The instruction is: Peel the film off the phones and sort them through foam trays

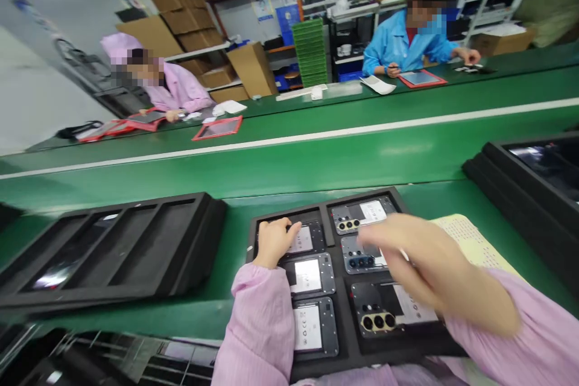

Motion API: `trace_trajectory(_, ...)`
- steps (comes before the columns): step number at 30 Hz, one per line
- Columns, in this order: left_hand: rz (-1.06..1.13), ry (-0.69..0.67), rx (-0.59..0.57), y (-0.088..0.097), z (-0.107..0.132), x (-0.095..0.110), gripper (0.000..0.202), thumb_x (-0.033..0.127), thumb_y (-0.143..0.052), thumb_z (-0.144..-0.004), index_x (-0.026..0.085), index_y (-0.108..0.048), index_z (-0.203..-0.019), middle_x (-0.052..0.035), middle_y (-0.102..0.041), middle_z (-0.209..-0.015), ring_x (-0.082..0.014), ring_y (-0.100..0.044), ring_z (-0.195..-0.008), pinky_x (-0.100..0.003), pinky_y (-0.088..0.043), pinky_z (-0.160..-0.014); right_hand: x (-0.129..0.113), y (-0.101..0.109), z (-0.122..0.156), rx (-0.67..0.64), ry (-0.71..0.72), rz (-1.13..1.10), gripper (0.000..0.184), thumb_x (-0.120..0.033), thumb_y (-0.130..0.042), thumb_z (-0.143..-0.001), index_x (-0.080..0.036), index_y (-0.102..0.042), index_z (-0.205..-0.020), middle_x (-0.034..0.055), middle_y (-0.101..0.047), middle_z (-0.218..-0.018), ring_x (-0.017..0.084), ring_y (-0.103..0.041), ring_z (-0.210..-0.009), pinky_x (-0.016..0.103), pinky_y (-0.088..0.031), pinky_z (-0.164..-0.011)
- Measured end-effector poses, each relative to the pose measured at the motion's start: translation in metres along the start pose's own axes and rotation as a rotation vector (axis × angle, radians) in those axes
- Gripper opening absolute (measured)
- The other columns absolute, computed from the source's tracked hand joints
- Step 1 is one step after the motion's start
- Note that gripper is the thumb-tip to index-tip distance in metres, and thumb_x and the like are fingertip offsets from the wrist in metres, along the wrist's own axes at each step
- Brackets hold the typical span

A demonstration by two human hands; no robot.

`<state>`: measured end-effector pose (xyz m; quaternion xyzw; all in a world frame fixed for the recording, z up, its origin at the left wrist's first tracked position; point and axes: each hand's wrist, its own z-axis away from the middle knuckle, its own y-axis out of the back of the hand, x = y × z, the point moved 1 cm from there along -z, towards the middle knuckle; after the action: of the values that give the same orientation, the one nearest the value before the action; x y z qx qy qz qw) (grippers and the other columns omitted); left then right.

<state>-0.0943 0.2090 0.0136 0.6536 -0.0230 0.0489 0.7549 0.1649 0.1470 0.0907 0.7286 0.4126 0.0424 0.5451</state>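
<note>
A black foam tray point(341, 265) in front of me holds several opened phones with white battery labels, in two columns. My left hand point(274, 240) is at the far left compartment, its fingers bent over the left end of a phone point(308, 239); part of that phone is hidden beneath the hand. My right hand point(425, 265) is smeared by motion above the right column, partly covering a phone with a dark blue camera strip point(359, 262) and a nearer phone with a gold camera strip point(377, 321). Whether it holds anything is not visible.
Another foam tray point(172, 247) is stacked at left, with a dark glossy panel in one slot. More trays point(520, 175) stand at right, near a yellow dotted sheet point(474, 241). Beyond the green divider point(316, 163), two people work with red-edged pads point(219, 128).
</note>
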Motion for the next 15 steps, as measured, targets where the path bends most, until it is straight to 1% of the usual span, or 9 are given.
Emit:
trace_trajectory(1, 0.013, -0.002, 0.019, 0.005, 0.003, 0.0, 0.036, 0.04, -0.038, -0.089, 0.019, -0.066, -0.091, -0.0068, -0.072, -0.087, -0.0224, -0.064, -0.09, -0.035, -0.036, -0.087, 0.017, -0.014, -0.014, -0.038, -0.042, 0.056, 0.028, -0.024, -0.034, -0.095, -0.023, -0.06, -0.107, 0.0039, -0.065, -0.1, 0.017, -0.062, -0.09, 0.03, -0.051, -0.079)
trace_trajectory(2, 0.025, -0.001, 0.039, 0.01, 0.007, -0.001, 0.036, 0.04, -0.037, -0.09, 0.019, -0.066, -0.092, -0.0063, -0.072, -0.086, -0.0216, -0.064, -0.089, -0.034, -0.035, -0.088, 0.033, -0.029, -0.027, -0.071, -0.102, 0.125, 0.026, -0.019, -0.037, -0.094, -0.02, -0.059, -0.107, 0.0052, -0.065, -0.101, 0.017, -0.062, -0.091, 0.031, -0.051, -0.079)
trace_trajectory(3, 0.035, 0.0, 0.056, 0.014, 0.012, -0.001, 0.036, 0.04, -0.036, -0.091, 0.019, -0.065, -0.092, -0.0061, -0.072, -0.086, -0.0213, -0.064, -0.089, -0.034, -0.036, -0.087, 0.047, -0.044, -0.039, -0.092, -0.132, 0.177, 0.021, -0.016, -0.041, -0.092, -0.015, -0.061, -0.101, 0.0072, -0.065, -0.097, 0.019, -0.062, -0.089, 0.033, -0.052, -0.078)
trace_trajectory(4, 0.045, -0.001, 0.067, 0.018, 0.016, -0.002, 0.036, 0.041, -0.035, -0.091, 0.02, -0.065, -0.091, -0.0059, -0.072, -0.086, -0.0211, -0.065, -0.089, -0.034, -0.036, -0.086, 0.059, -0.059, -0.047, -0.114, -0.163, 0.233, 0.019, -0.013, -0.044, -0.09, -0.015, -0.062, -0.093, 0.0085, -0.066, -0.092, 0.019, -0.063, -0.085, 0.033, -0.052, -0.076)
trace_trajectory(7, 0.069, -0.018, 0.04, 0.02, 0.034, -0.004, 0.034, 0.041, -0.038, -0.09, 0.021, -0.066, -0.089, -0.0047, -0.072, -0.085, -0.0218, -0.065, -0.086, -0.033, -0.04, -0.082, 0.077, -0.092, -0.053, -0.153, -0.199, 0.376, 0.008, -0.012, -0.054, -0.087, -0.013, -0.061, -0.083, 0.0062, -0.065, -0.083, 0.02, -0.062, -0.082, 0.034, -0.05, -0.075)
trace_trajectory(9, 0.08, -0.035, -0.015, 0.013, 0.046, -0.005, 0.031, 0.042, -0.044, -0.088, 0.021, -0.067, -0.089, -0.0047, -0.073, -0.085, -0.0228, -0.065, -0.084, -0.034, -0.042, -0.08, 0.079, -0.103, -0.047, -0.143, -0.18, 0.441, 0.009, -0.013, -0.055, -0.085, -0.012, -0.062, -0.079, 0.0113, -0.064, -0.083, 0.026, -0.062, -0.084, 0.036, -0.05, -0.071)
trace_trajectory(11, 0.091, -0.057, -0.072, 0.003, 0.055, -0.006, 0.029, 0.042, -0.048, -0.086, 0.021, -0.068, -0.088, -0.0051, -0.072, -0.087, -0.023, -0.064, -0.086, -0.033, -0.044, -0.078, 0.081, -0.108, -0.04, -0.124, -0.151, 0.478, 0.011, -0.019, -0.057, -0.083, -0.013, -0.062, -0.075, 0.014, -0.062, -0.075, 0.033, -0.062, -0.077, 0.04, -0.049, -0.063)
trace_trajectory(13, 0.1, -0.091, -0.111, -0.006, 0.059, -0.007, 0.032, 0.046, -0.051, -0.083, 0.02, -0.068, -0.092, -0.0068, -0.07, -0.098, -0.0239, -0.061, -0.096, -0.032, -0.044, -0.08, 0.088, -0.112, -0.037, -0.113, -0.095, 0.471, 0.013, -0.023, -0.059, -0.08, -0.016, -0.062, -0.07, 0.0128, -0.06, -0.067, 0.034, -0.062, -0.069, 0.042, -0.049, -0.056)
trace_trajectory(15, 0.099, -0.108, -0.146, -0.012, 0.059, -0.008, 0.038, 0.048, -0.051, -0.082, 0.017, -0.068, -0.094, -0.0105, -0.067, -0.105, -0.0262, -0.058, -0.101, -0.034, -0.044, -0.081, 0.097, -0.118, -0.038, -0.154, -0.017, 0.396, 0.014, -0.03, -0.059, -0.078, -0.022, -0.062, -0.066, 0.0087, -0.057, -0.063, 0.032, -0.061, -0.064, 0.04, -0.049, -0.055)
